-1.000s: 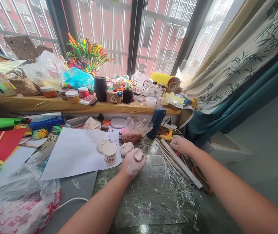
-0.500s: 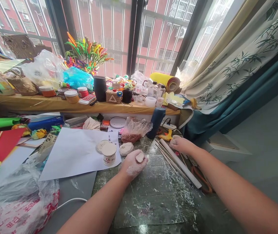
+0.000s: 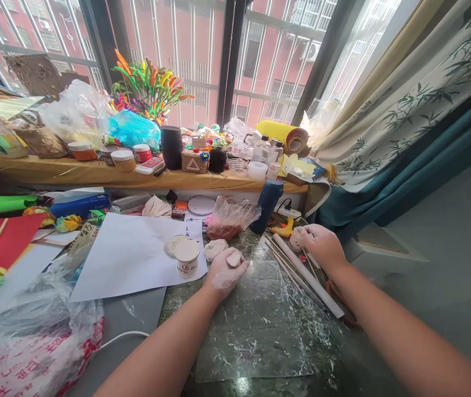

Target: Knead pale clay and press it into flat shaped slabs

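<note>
Pale clay lump (image 3: 234, 259) is cradled in the curled left hand (image 3: 224, 275) by the clear sheet (image 3: 256, 331), while the small cup (image 3: 295, 241) is seemingly being worked at by the right hand (image 3: 324, 245), fingers bent, grip not tellable; steady cup contact is called for.

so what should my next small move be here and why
Probably bring your right hand over from the small cup to the pale lump: your left hand holds the lump up, while the right is at the cup's rim, away from it.
</note>
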`<control>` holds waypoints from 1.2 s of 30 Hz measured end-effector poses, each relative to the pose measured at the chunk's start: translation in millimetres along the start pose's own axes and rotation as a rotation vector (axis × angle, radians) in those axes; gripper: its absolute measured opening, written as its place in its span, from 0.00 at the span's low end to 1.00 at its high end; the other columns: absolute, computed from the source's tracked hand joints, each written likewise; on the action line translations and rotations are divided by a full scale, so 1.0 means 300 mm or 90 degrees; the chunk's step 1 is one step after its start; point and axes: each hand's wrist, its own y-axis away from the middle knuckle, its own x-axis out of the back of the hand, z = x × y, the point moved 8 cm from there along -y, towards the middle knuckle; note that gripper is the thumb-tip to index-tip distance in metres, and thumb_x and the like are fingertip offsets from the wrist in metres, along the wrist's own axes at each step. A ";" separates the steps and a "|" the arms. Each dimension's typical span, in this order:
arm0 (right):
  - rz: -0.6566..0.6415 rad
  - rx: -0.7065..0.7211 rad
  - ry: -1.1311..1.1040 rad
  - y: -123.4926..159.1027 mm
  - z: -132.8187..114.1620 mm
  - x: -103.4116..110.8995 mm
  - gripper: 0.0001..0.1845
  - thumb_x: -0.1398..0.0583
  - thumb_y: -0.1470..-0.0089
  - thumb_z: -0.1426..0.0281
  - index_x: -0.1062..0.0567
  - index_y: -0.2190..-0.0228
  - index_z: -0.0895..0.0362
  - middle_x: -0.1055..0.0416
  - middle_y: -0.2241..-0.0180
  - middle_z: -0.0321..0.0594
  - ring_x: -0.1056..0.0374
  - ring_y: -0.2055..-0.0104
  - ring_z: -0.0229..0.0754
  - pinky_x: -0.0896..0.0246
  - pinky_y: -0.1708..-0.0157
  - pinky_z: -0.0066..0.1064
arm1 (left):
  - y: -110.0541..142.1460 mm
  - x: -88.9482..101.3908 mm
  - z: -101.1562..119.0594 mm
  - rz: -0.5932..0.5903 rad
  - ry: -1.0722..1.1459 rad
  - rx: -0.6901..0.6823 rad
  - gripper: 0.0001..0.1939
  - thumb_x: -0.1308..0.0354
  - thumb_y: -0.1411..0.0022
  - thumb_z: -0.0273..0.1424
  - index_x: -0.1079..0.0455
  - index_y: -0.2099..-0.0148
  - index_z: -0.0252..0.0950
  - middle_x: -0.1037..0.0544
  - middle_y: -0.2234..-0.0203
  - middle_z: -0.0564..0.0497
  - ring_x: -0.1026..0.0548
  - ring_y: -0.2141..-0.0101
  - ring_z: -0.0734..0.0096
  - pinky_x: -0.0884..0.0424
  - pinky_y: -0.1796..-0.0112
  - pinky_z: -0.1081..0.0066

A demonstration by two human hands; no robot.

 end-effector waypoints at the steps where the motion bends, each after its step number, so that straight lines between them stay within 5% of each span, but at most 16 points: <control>1: 0.015 0.020 -0.020 0.051 -0.051 -0.007 0.28 0.58 0.31 0.60 0.20 0.55 0.56 0.22 0.51 0.48 0.30 0.47 0.50 0.39 0.49 0.35 | -0.002 0.002 -0.002 0.004 0.000 0.004 0.08 0.38 0.46 0.36 0.32 0.71 0.39 0.30 0.77 0.57 0.32 0.74 0.71 0.35 0.71 0.72; 5: -0.167 0.259 -0.214 0.362 -0.386 -0.160 0.26 0.49 0.34 0.57 0.23 0.46 0.57 0.27 0.42 0.49 0.34 0.39 0.53 0.43 0.38 0.43 | -0.010 0.011 -0.007 0.031 0.005 -0.009 0.07 0.39 0.45 0.35 0.32 0.71 0.39 0.30 0.77 0.56 0.31 0.72 0.70 0.34 0.68 0.71; 9: -0.347 0.437 -0.272 0.621 -0.590 -0.249 0.40 0.41 0.41 0.49 0.38 0.33 0.52 0.47 0.30 0.46 0.53 0.28 0.57 0.68 0.29 0.54 | -0.016 0.006 -0.018 0.024 0.031 -0.018 0.08 0.38 0.45 0.35 0.33 0.71 0.38 0.30 0.76 0.56 0.32 0.73 0.71 0.34 0.69 0.71; 11: -0.367 0.420 -0.264 0.623 -0.576 -0.254 0.40 0.42 0.39 0.49 0.41 0.32 0.51 0.49 0.30 0.44 0.55 0.27 0.55 0.70 0.29 0.53 | -0.016 0.003 -0.021 0.021 0.038 -0.015 0.08 0.38 0.45 0.35 0.33 0.71 0.38 0.30 0.76 0.56 0.32 0.73 0.71 0.33 0.69 0.71; 15: -0.278 0.219 -0.170 0.478 -0.471 -0.233 0.42 0.46 0.36 0.52 0.46 0.31 0.63 0.55 0.29 0.54 0.61 0.26 0.57 0.68 0.29 0.55 | -0.013 0.006 -0.011 0.033 0.031 -0.019 0.07 0.38 0.45 0.34 0.33 0.71 0.38 0.29 0.75 0.56 0.30 0.72 0.70 0.32 0.66 0.69; 21: -0.385 0.421 -0.259 0.565 -0.602 -0.214 0.39 0.43 0.38 0.51 0.41 0.32 0.55 0.49 0.30 0.45 0.55 0.27 0.52 0.67 0.28 0.48 | -0.008 0.019 0.007 0.035 0.017 -0.033 0.07 0.38 0.45 0.34 0.31 0.71 0.39 0.29 0.75 0.55 0.30 0.71 0.69 0.32 0.66 0.69; 27: -0.269 0.182 -0.128 0.520 -0.419 -0.225 0.38 0.50 0.34 0.53 0.44 0.32 0.62 0.54 0.29 0.51 0.58 0.27 0.55 0.65 0.29 0.53 | -0.020 0.025 0.022 0.051 0.001 -0.079 0.08 0.37 0.46 0.33 0.32 0.73 0.39 0.28 0.74 0.54 0.30 0.69 0.67 0.33 0.63 0.67; 33: -0.360 0.358 -0.192 0.623 -0.493 -0.231 0.39 0.49 0.35 0.49 0.46 0.31 0.56 0.55 0.29 0.42 0.59 0.26 0.50 0.67 0.28 0.47 | -0.020 0.029 0.011 0.053 0.028 -0.071 0.07 0.36 0.46 0.33 0.31 0.73 0.39 0.29 0.74 0.54 0.30 0.69 0.67 0.35 0.64 0.67; 36: -0.321 0.229 -0.136 0.564 -0.430 -0.225 0.39 0.49 0.34 0.51 0.45 0.32 0.62 0.56 0.29 0.48 0.60 0.26 0.53 0.67 0.28 0.49 | -0.023 0.031 0.013 0.056 0.036 -0.075 0.08 0.36 0.47 0.33 0.31 0.73 0.39 0.29 0.75 0.54 0.31 0.70 0.67 0.35 0.65 0.67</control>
